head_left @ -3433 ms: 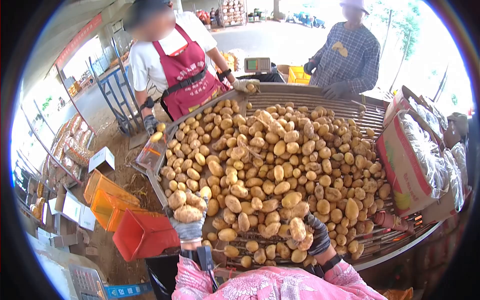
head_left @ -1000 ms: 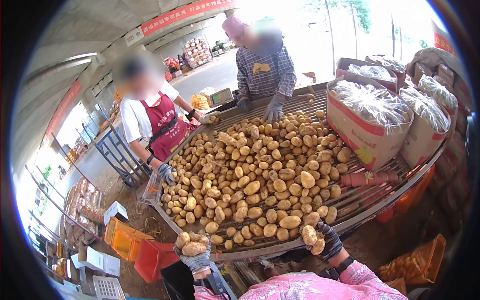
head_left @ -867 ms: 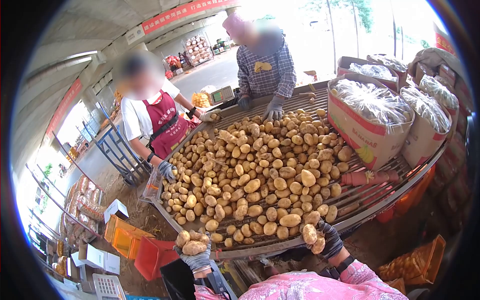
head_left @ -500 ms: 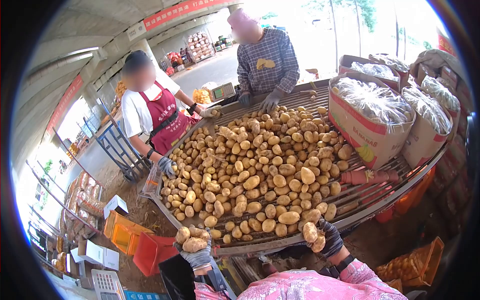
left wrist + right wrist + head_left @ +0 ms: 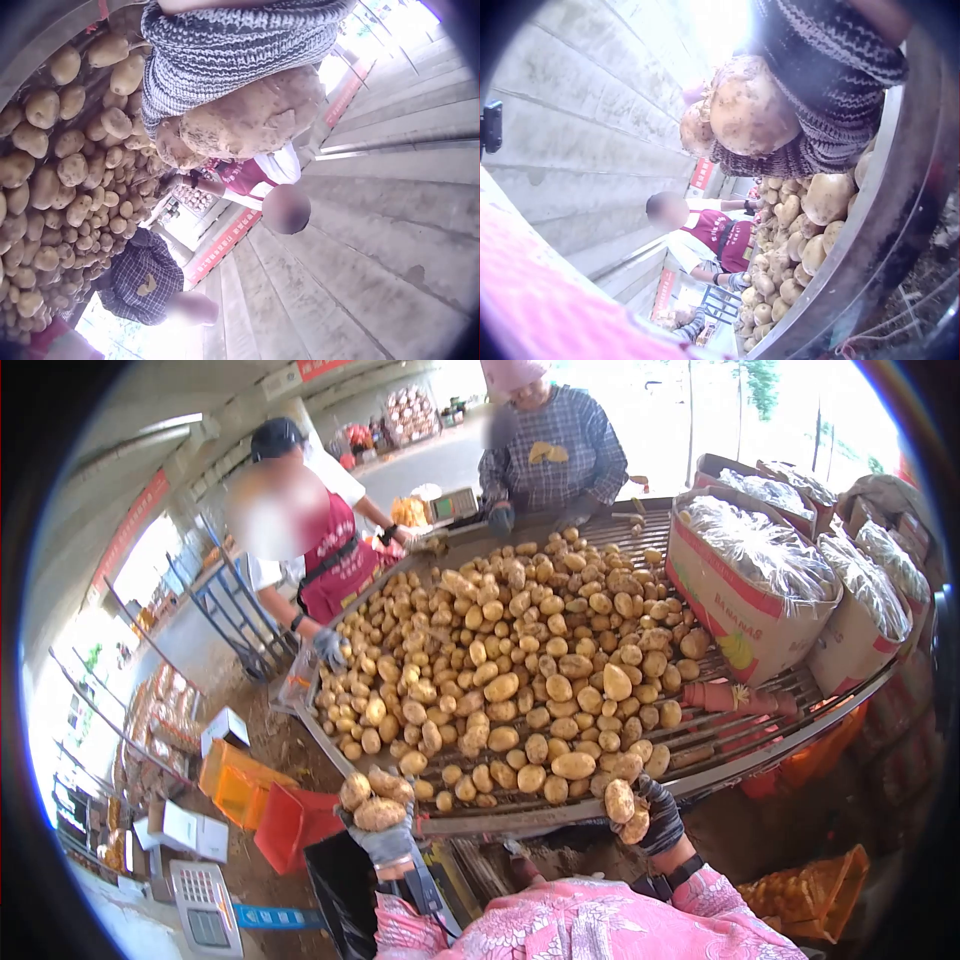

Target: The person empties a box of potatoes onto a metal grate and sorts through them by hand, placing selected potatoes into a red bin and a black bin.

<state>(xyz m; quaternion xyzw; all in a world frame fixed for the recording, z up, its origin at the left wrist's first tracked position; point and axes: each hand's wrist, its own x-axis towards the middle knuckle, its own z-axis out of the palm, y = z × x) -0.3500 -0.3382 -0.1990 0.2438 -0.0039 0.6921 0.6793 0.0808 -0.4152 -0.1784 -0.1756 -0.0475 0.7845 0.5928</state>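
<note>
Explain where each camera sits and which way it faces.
Head: on the head, facing forward and down at rounded yellowish potatoes on a brown slatted table; left hand and right hand in grey striped knitted gloves, plus pink floral garment, show.
Left wrist: on that wrist, facing past the visible left hand toward potatoes and grey concrete ceiling.
Right wrist: on that wrist, facing past the right hand toward potatoes; pink garment shows.
Wrist views share a maroon apron.

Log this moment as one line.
grey-gloved left hand: holds rough brown potatoes | dark-gloved right hand: holds rounded tan potatoes | slatted metal table: bears loose yellow-brown potato heap
</note>
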